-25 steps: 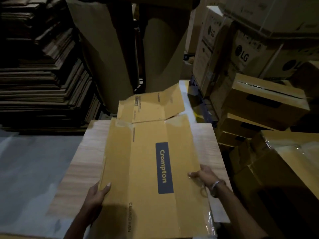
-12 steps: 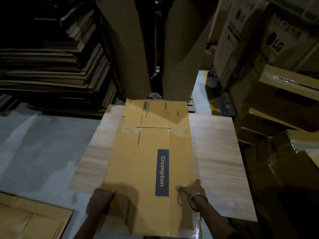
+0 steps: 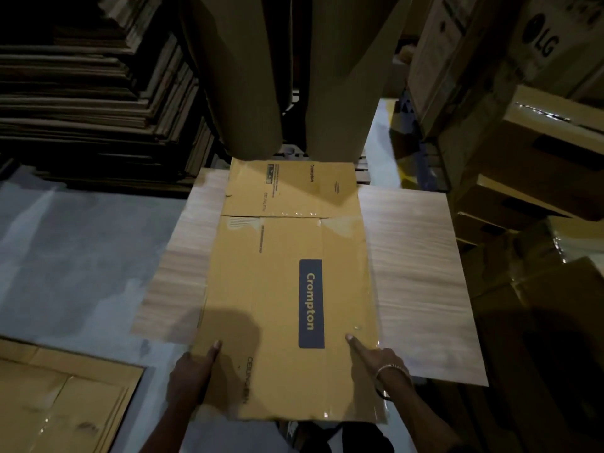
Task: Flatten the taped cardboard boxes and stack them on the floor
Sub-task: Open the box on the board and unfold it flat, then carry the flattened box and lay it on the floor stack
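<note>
While both hands grip flattened box | left hand, right hand | label "Crompton"

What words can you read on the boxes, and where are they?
"Crompton": on the blue label of the flattened box.
"Crompton": small, on that box's far flap.
"LG": on the big carton at upper right.
Other small print on the flap and along the box's near edge is too blurred to read.
</note>
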Demonstrator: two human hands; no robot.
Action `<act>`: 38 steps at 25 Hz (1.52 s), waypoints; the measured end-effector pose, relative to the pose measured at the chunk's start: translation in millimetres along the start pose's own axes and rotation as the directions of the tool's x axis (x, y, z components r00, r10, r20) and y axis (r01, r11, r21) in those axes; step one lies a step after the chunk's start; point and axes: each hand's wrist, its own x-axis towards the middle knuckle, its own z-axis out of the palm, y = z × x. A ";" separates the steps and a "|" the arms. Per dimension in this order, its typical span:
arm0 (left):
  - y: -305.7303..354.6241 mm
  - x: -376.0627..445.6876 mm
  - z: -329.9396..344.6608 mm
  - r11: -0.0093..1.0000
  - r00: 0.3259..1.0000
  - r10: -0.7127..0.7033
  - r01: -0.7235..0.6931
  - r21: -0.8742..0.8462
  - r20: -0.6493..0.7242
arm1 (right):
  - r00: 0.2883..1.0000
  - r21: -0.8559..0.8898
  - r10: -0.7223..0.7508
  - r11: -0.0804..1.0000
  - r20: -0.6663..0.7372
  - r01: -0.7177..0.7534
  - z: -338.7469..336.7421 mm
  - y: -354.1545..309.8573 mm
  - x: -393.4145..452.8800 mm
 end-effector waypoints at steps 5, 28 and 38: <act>-5.5 -2.2 6.1 0.995 0.997 -0.072 0.073 0.061 -0.026 | 0.978 -0.052 -0.039 0.998 -0.207 0.028 19.3 13.4 -22.0; 67.3 15.9 8.2 0.946 0.949 0.283 -0.300 -0.124 -0.136 | 0.924 0.489 -0.356 0.787 -0.137 0.376 -44.2 -62.7 67.7; 75.6 49.9 23.0 0.890 0.958 0.205 -0.268 -0.369 -0.201 | 0.854 0.416 -0.393 0.752 -0.341 0.512 -51.6 -87.2 67.4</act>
